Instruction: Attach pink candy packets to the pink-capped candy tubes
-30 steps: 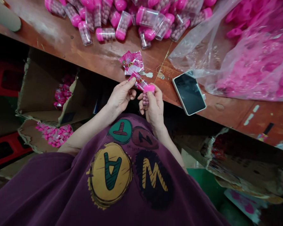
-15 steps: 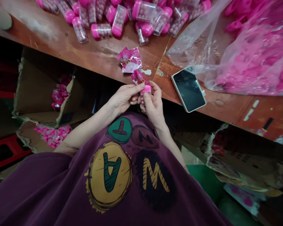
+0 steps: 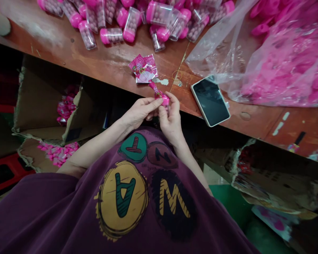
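Observation:
Just in front of the table edge, my right hand [image 3: 172, 118] is closed around a small clear bottle [image 3: 166, 101] with a pink cap. My left hand [image 3: 143, 109] pinches a printed pink wrapper [image 3: 156, 90] against the cap. The wrapper's narrow end points away from me toward the table. Fingers hide most of the bottle's body. Beyond my hands lies a little stack of shiny printed pink wrappers [image 3: 145, 68]. Farther back, several pink-capped clear bottles [image 3: 132, 23] filled with small pale pink balls lie in a heap.
A phone [image 3: 210, 100] lies at the right by a clear plastic bag [image 3: 281, 76] of pink pieces. Below the table at left, a cardboard box [image 3: 31, 102] holds pink wrapped items; another open box [image 3: 267, 183] is at lower right. A thin rubber band [image 3: 177, 74] lies on the wooden table [image 3: 100, 67].
The wrapper, which stood up flat above the cap, is now bunched narrower and folded down over it. My left thumb has shifted slightly along the cap. Both hands still hold on.

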